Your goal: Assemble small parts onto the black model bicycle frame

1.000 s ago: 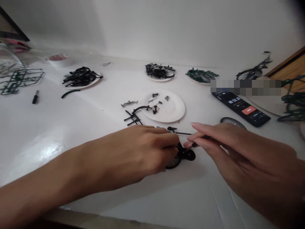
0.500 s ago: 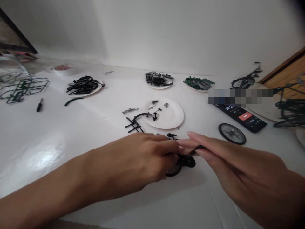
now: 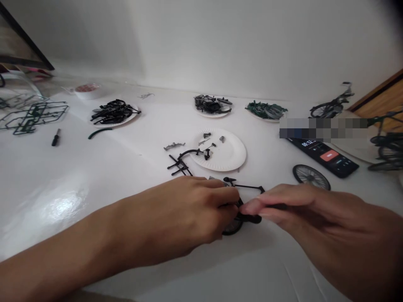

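A black model bicycle (image 3: 248, 186) lies partly hidden under my hands near the middle of the white table. Its saddle, a frame tube and part of a spoked wheel (image 3: 232, 227) show. My left hand (image 3: 208, 205) is closed on the bicycle from the left, its fingertips mostly hidden. From the right, my right hand (image 3: 302, 214) pinches at the frame, thumb and fingers pressed together; a dark bit shows between them, too small to name. A loose spoked wheel (image 3: 311, 176) lies just behind my right hand.
A paper plate (image 3: 231, 147) with small parts stands ahead, black and grey pieces beside it. Farther back are plates of black parts (image 3: 115, 112) and green parts (image 3: 266, 110). A phone (image 3: 329, 156) lies at right, a screwdriver (image 3: 56, 137) at left. Assembled model bicycles stand far right.
My right hand has moved down toward the frame, its fingers closing into a tighter pinch. More of the frame tube now shows. My left hand keeps its hold.
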The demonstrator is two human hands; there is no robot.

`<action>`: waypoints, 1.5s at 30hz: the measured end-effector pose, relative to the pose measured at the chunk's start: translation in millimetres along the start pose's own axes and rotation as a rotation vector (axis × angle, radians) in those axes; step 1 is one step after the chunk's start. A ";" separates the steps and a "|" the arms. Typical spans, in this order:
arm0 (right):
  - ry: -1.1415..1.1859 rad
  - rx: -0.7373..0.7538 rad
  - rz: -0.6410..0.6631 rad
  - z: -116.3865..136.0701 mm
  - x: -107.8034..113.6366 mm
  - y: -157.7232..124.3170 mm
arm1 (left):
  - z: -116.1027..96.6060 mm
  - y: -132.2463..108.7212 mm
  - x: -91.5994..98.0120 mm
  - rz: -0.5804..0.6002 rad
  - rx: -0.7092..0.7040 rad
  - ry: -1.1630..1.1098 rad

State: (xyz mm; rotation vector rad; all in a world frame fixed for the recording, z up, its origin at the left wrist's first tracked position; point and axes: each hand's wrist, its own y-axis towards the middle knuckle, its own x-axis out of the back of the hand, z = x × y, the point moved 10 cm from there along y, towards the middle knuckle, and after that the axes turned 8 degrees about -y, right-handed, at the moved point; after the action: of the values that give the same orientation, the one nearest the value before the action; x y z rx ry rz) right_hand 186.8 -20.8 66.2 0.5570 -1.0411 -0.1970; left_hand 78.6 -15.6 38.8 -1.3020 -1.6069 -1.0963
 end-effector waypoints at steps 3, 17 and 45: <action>0.044 -0.175 -0.108 -16.6 3.6 -7.8 | -1.4 0.6 1.7 -0.020 -0.016 0.006; 0.002 0.044 0.070 -3.1 -4.0 -1.8 | -0.7 1.0 -2.0 0.017 -0.013 0.054; 0.104 0.173 0.444 -30.7 -47.1 -11.9 | 10.4 1.7 -7.6 0.006 0.086 0.027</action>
State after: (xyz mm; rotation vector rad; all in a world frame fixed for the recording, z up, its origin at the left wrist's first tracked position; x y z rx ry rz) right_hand 190.6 -1.0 12.4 0.4720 -1.0592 0.3125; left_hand 81.0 -7.9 28.6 -1.2304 -1.6115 -1.0257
